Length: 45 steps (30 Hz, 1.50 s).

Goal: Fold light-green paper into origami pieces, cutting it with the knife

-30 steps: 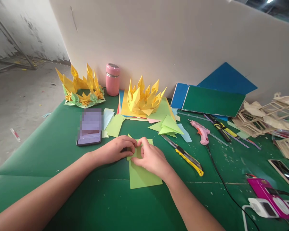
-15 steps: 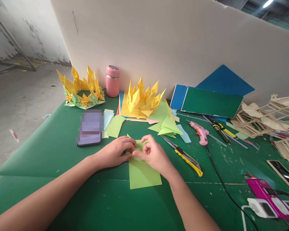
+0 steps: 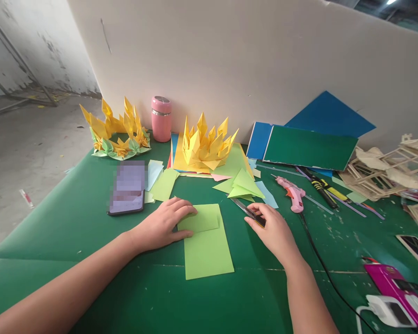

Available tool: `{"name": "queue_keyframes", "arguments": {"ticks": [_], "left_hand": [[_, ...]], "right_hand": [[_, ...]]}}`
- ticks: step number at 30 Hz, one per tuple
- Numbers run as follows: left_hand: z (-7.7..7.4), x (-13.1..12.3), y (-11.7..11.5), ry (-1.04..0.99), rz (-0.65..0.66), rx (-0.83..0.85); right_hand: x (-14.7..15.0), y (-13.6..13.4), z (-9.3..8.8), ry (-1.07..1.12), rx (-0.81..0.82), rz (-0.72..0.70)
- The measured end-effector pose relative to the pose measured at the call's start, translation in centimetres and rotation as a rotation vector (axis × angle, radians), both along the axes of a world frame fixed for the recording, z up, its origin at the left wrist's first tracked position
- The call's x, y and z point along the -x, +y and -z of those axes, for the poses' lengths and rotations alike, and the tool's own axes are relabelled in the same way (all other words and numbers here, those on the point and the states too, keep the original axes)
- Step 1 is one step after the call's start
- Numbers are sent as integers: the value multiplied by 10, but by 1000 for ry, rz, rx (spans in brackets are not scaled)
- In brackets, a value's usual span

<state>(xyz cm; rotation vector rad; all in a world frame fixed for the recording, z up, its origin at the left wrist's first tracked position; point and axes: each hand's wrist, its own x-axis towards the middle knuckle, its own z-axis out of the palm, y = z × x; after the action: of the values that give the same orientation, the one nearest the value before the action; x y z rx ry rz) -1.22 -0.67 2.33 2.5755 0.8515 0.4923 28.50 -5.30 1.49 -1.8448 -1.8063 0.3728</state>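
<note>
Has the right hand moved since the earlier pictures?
Yes, the right hand moved rightward from the green paper to the cutter, nearer the glue gun.

Single head-worn cam — looks fwd & down from the person's side, across the smooth green-covered table (image 3: 153,306) to the plain pale upright board (image 3: 202,55) behind. Bare left hand (image 3: 163,223) & bare right hand (image 3: 274,232) fairly close, abt mid-height — rough grey concrete floor (image 3: 52,153) farther off, upper L of pic.
</note>
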Motion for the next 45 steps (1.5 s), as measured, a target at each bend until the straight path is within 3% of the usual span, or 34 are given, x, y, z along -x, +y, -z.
{"name": "queue_keyframes", "arguments": {"ticks": [7,16,24,37,45], "left_hand": [[0,2,0,-45,38,-4],[0,1,-1,-40,146,-121],[3,2,1,-40,80,-20],[5,-4,8,-84,55,-8],[5,-4,11,-89,57,32]], "right_hand": [[2,-2,-5,156,-49,-46],[27,-2,-7,114,-4,-300],[29,-4,-9,95,48,-395],[31,-1,0,58,-168,-550],[25,-4,-3,73,-141,-590]]}}
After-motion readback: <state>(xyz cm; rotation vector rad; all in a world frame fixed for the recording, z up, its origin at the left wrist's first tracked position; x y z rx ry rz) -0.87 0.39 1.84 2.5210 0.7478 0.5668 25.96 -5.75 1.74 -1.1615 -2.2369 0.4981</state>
